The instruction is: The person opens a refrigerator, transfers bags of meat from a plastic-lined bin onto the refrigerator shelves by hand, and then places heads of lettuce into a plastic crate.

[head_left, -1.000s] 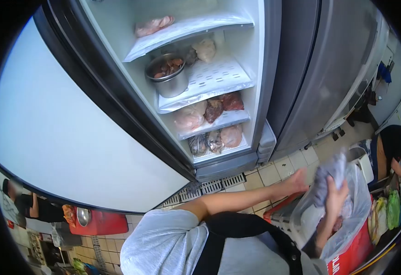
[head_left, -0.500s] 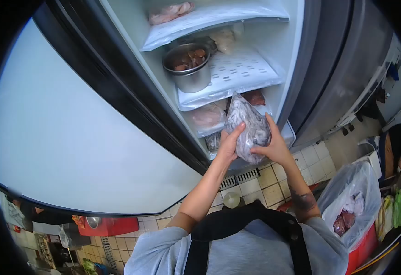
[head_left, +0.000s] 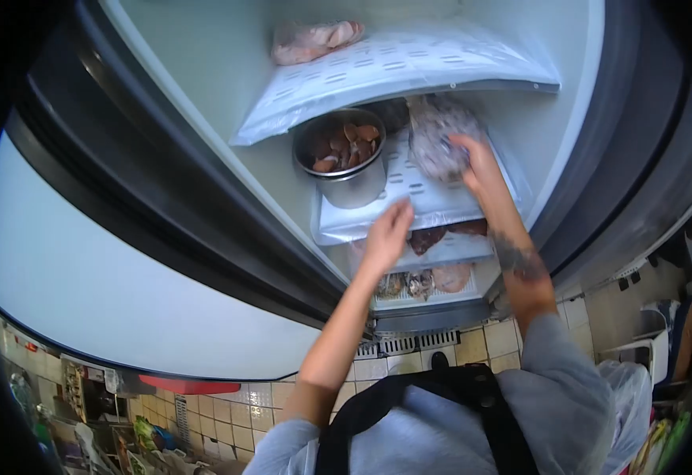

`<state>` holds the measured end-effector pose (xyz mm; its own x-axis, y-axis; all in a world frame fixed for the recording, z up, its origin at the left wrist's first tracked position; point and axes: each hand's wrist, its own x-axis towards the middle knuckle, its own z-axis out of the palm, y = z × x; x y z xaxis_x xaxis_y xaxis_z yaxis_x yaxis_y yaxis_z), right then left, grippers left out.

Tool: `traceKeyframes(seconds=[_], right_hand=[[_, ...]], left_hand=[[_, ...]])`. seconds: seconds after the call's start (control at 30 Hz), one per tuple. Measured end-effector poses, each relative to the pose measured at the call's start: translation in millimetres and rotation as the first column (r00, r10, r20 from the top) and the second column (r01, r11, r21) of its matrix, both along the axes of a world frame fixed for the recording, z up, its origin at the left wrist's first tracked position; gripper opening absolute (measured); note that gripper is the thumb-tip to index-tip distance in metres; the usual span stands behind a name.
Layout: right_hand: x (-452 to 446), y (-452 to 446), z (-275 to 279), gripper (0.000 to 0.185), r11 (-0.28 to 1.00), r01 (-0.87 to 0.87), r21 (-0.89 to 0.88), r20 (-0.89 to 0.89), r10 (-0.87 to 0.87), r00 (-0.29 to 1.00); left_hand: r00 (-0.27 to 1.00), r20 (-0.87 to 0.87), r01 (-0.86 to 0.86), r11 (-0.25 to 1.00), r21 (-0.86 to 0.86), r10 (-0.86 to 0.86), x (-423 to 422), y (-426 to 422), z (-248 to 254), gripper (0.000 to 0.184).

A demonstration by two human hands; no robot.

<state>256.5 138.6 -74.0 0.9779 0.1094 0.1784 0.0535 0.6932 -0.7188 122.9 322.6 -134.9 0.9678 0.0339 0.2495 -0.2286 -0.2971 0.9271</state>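
Note:
A clear plastic bag of greyish, lumpy food (head_left: 441, 146), its contents too blurred to name, is on the middle shelf of the upright fridge. My right hand (head_left: 477, 162) grips its near right side, with some fingers hidden by the bag. Apart from it, my left hand (head_left: 389, 233) hovers at the front edge of the same shelf (head_left: 362, 226); it holds nothing, and its fingers are loosely extended. Left of the bag stands a round metal pot (head_left: 354, 190) filled with reddish-brown pieces.
The upper shelf (head_left: 409, 63), wrapped in plastic, carries a bag of pale pink meat (head_left: 314, 41). Lower shelves hold dark red meat (head_left: 429, 239) and several other bagged foods. The fridge door (head_left: 124, 277) stands open at left. A clear plastic liner bag (head_left: 627, 404) is at lower right.
The bag has gone from in front of the lower shelves up and inward to the middle shelf, with my right hand on it. My left hand has let go. The view has come closer to the fridge.

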Motion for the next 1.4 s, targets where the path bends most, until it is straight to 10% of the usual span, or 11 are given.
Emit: traceKeyframes(seconds=[0.07, 0.13, 0.33, 0.57, 0.8, 0.93, 1.03, 1.2, 1.27, 1.33, 1.4], right_hand=[[67.2, 32.7, 21.4, 0.047, 0.88, 0.193, -0.435, 0.278, -0.072, 0.958], [146.2, 62.2, 33.3, 0.047, 0.275, 0.74, -0.614, 0.765, -0.02, 0.643], [216.5, 127.0, 2.6, 0.044, -0.353, 0.713, -0.606, 0.688, 0.218, 0.693], [201.3, 105.8, 34.1, 0.042, -0.263, 0.726, -0.635, 0.674, 0.271, 0.687], [-23.3, -10.3, 29.2, 0.044, 0.542, 0.479, -0.69, 0.654, 0.183, 0.734], [-235.9, -113.4, -35.0, 0.043, 0.625, 0.294, -0.723, 0.466, 0.128, 0.876], [-370.6, -189.1, -58.8, 0.033, 0.38, 0.409, -0.83, 0.297, -0.32, 0.9], [-550.8, -353.2, -128.8, 0.023, -0.188, 0.513, -0.837, 0.388, -0.867, 0.314], [-614.9, -415.9, -175.5, 0.021, -0.221, 0.221, -0.95, 0.277, -0.923, 0.268], [-667.0, -473.4, -227.4, 0.028, 0.035, -0.331, -0.943, -0.16, -0.92, 0.359], [-709.9, -520.4, -332.9, 0.031, -0.326, -0.677, -0.659, -0.272, -0.737, 0.619]], left_hand=[[0.984, -0.147, 0.093, 0.995, -0.033, -0.096, -25.6, -4.8, -15.8, 0.049], [0.974, -0.171, 0.147, 0.989, -0.021, -0.149, -36.9, -5.2, -44.5, 0.044], [0.922, -0.339, 0.133, 0.975, -0.178, -0.188, -71.6, 0.0, -41.4, 0.037], [0.869, -0.438, 0.207, 0.974, -0.096, -0.228, -104.8, 2.2, -43.0, 0.035], [0.807, -0.373, 0.467, 0.882, -0.072, -0.458, -125.9, -17.5, -49.0, 0.032], [0.732, -0.407, 0.561, 0.823, -0.094, -0.546, -160.5, -36.8, -49.3, 0.034], [0.639, -0.545, 0.553, 0.816, -0.165, -0.544, -178.2, -25.1, -84.7, 0.037], [0.561, -0.721, 0.48, 0.869, -0.118, -0.407, -200.7, -16.1, -126.9, 0.038], [0.551, -0.741, 0.493, 0.866, -0.083, -0.384, -204.8, -29.3, -130.9, 0.037], [0.547, -0.734, 0.525, 0.848, -0.073, -0.402, -206.2, -50.6, -134.0, 0.037], [0.558, -0.73, 0.545, 0.838, -0.036, -0.395, -212.5, -82.5, -127.4, 0.038]])
